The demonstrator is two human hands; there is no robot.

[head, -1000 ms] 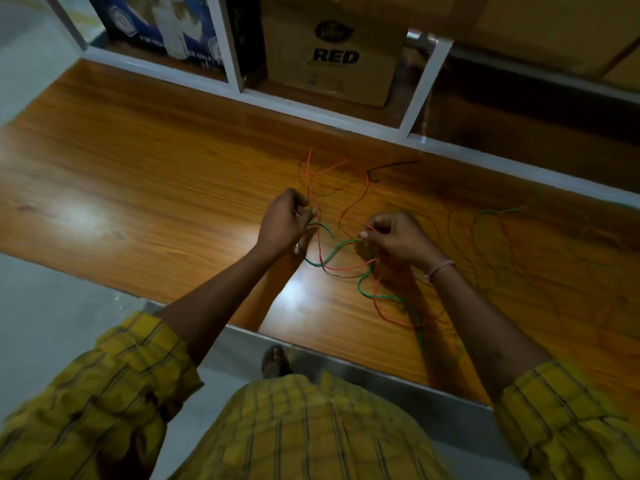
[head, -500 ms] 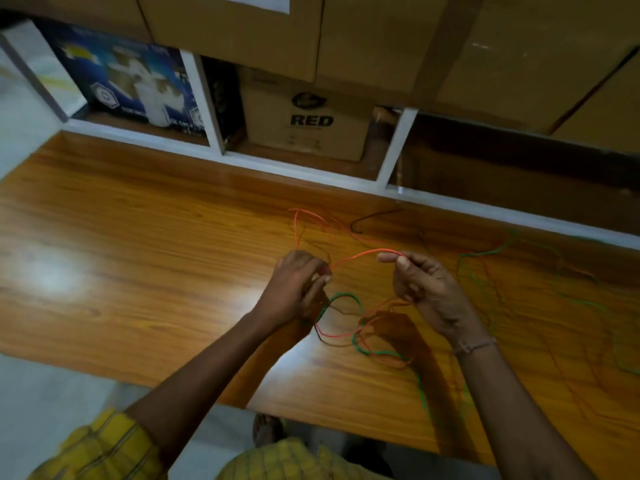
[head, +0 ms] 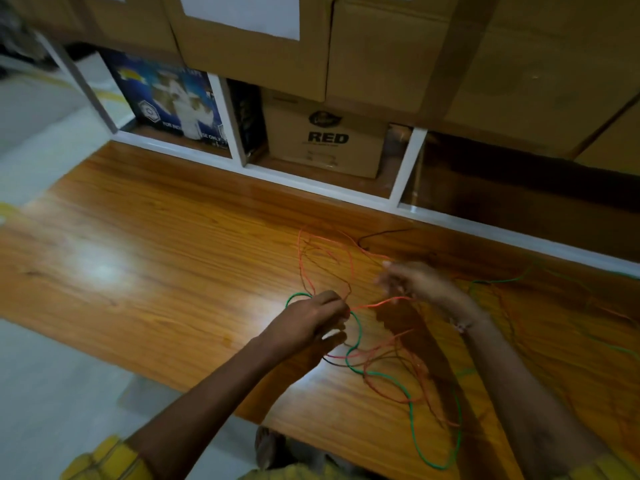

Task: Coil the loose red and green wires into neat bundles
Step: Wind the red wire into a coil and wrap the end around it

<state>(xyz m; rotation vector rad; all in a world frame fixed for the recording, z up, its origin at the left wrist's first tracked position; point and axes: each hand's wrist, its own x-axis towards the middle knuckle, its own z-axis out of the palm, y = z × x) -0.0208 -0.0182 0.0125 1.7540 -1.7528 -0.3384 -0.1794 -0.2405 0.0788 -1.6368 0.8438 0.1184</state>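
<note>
Thin red wire (head: 349, 258) and green wire (head: 401, 384) lie tangled on a glossy wooden table (head: 156, 258). My left hand (head: 311, 320) pinches both wires where their loops gather, a small green loop sticking out to its left. Red loops rise behind it toward the shelf. My right hand (head: 415, 282), blurred by motion, is just to the right and slightly farther back, with red wire running through its fingers. More red and green wire trails off to the right across the table.
A white-framed shelf (head: 405, 174) runs along the table's far edge, holding a brown carton marked RED (head: 325, 140) and a blue printed box (head: 173, 102). Larger cardboard cartons (head: 398, 46) stack above. Pale floor lies left and below the table; my foot shows under its near edge.
The view tilted up toward the shelf. My right hand moved up and away from the left, drawing red wire with it. My left hand kept its pinch on the gathered loops.
</note>
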